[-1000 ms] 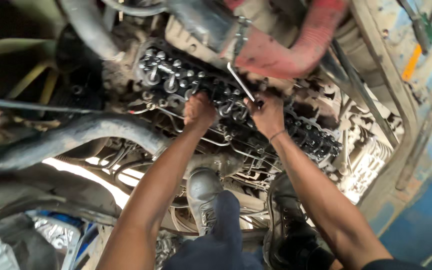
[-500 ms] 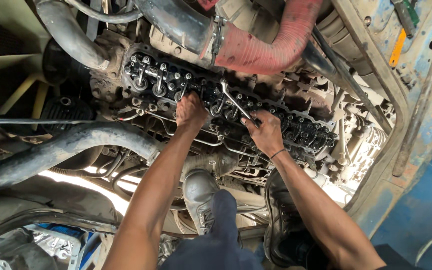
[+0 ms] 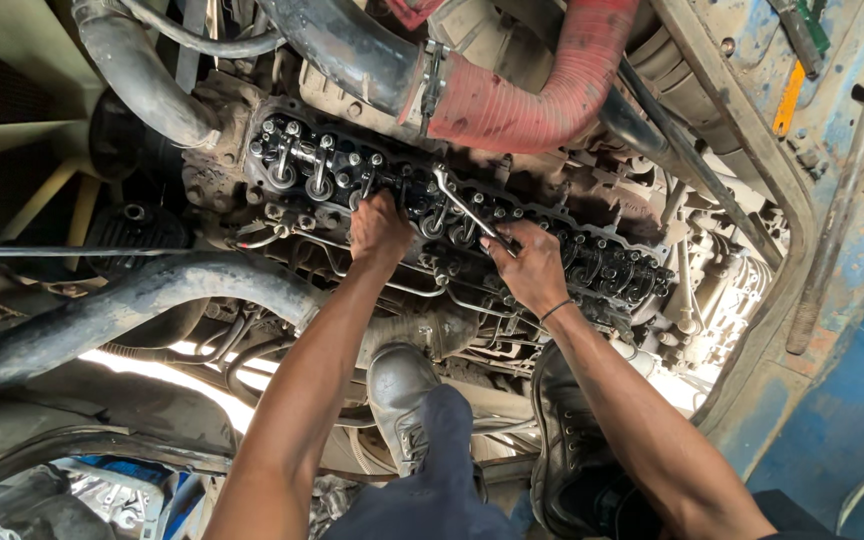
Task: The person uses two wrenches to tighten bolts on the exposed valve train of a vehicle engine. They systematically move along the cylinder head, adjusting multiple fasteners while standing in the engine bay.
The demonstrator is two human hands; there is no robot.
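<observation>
An oily engine head (image 3: 592, 262) with rows of rocker arms and bolts lies open below me. My right hand (image 3: 529, 268) is closed on the lower end of a metal wrench (image 3: 464, 208), whose far end sits on a fitting near the middle of the head. My left hand (image 3: 379, 230) presses on the rocker arms just left of the wrench, fingers curled over the parts; whether it holds anything small is hidden.
A red hose (image 3: 532, 95) joined to a black pipe (image 3: 342, 45) by a clamp crosses above the engine. A thick black hose (image 3: 142, 300) runs along the left. My boots (image 3: 402, 400) stand on the frame. A blue body panel (image 3: 832, 420) is at right.
The view has shifted, so the engine sits a little higher and more to the right in the frame. Both hands stay on the head; the wrench handle has swung slightly.
</observation>
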